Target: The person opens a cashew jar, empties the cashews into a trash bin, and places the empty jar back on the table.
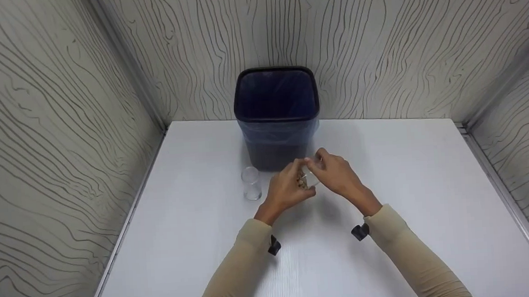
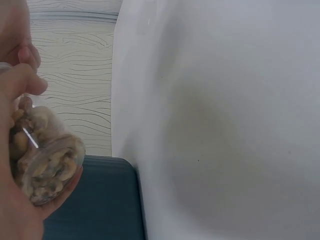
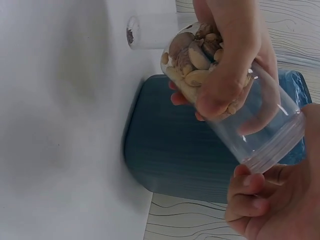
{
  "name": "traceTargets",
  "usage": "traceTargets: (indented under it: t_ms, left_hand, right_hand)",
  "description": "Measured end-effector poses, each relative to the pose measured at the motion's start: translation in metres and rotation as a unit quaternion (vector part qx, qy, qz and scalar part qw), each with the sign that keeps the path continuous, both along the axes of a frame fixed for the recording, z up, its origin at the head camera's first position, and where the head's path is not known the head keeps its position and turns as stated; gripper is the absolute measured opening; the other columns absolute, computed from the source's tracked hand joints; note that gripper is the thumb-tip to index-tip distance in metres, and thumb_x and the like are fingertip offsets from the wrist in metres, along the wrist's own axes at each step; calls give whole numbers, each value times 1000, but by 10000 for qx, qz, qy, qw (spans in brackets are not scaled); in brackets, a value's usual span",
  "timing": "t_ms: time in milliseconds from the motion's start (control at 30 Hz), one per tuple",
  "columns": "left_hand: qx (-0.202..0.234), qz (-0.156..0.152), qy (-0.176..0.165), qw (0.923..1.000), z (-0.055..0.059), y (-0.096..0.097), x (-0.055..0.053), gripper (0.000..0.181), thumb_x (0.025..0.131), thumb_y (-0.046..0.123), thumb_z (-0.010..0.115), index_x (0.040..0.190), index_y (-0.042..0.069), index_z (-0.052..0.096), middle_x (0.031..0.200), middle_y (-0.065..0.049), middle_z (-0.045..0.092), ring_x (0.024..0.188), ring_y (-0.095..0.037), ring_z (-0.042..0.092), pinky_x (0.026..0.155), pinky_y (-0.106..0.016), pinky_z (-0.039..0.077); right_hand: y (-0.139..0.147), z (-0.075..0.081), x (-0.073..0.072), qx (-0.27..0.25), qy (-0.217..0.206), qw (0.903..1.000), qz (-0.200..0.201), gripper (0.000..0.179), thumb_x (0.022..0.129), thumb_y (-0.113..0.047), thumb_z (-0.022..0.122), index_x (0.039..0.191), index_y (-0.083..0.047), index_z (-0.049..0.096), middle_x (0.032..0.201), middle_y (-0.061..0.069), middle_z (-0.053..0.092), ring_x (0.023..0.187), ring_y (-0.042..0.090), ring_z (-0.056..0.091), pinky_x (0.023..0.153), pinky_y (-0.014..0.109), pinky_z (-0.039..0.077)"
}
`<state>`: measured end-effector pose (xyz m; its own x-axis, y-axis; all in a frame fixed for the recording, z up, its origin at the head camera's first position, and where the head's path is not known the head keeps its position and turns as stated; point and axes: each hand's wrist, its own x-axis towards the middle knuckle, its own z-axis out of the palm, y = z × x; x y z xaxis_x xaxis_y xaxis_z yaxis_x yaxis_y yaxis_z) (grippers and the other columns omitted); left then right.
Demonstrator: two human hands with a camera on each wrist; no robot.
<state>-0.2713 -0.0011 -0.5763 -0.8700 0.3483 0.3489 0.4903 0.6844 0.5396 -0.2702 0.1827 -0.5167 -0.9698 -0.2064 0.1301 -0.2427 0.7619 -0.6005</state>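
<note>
A clear jar (image 3: pixel 234 139), partly filled with what look like small brown and tan seashells (image 3: pixel 198 57), is held tilted above the table in front of the bin. My left hand (image 1: pixel 286 189) grips it around the shell-filled end, thumb and fingers wrapped about the wall. At the other end, my right hand (image 1: pixel 337 174) holds the clear lid end (image 3: pixel 275 150) between thumb and curled fingers. Whether the lid is loose cannot be made out. Left of my left hand, a second clear jar (image 1: pixel 251 184) stands on the table, with a small dark patch at its base.
Behind the hands stands a dark blue-grey bin (image 1: pixel 276 152) with a clear liner over its rim, close to the back wall (image 1: pixel 354 46). The white tabletop (image 1: pixel 192 244) extends to both sides, with a patterned panel (image 1: pixel 53 147) along the left.
</note>
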Motion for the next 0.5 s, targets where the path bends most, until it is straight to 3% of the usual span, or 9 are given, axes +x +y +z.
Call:
traceTargets:
  t_ms: [233, 500]
  left_hand:
    - [-1, -135, -56, 9999, 5, -2, -2, 68, 79, 40, 84, 139, 21, 60, 92, 5, 71, 76, -9, 61, 68, -31, 53]
    - [-204, -126, -188, 9995, 11, -4, -4, 71, 75, 43, 86, 139, 24, 62, 81, 6, 68, 69, -11, 60, 66, -33, 51]
  right_hand:
    - [0, -1, 1, -13, 264, 9996, -22, 53, 106, -59, 53, 116, -9, 64, 88, 7, 67, 77, 21, 57, 69, 38, 46]
    - [2, -4, 1, -334, 259, 9991, -2, 39, 107, -50, 57, 111, -12, 65, 84, 3, 63, 75, 19, 55, 69, 36, 45]
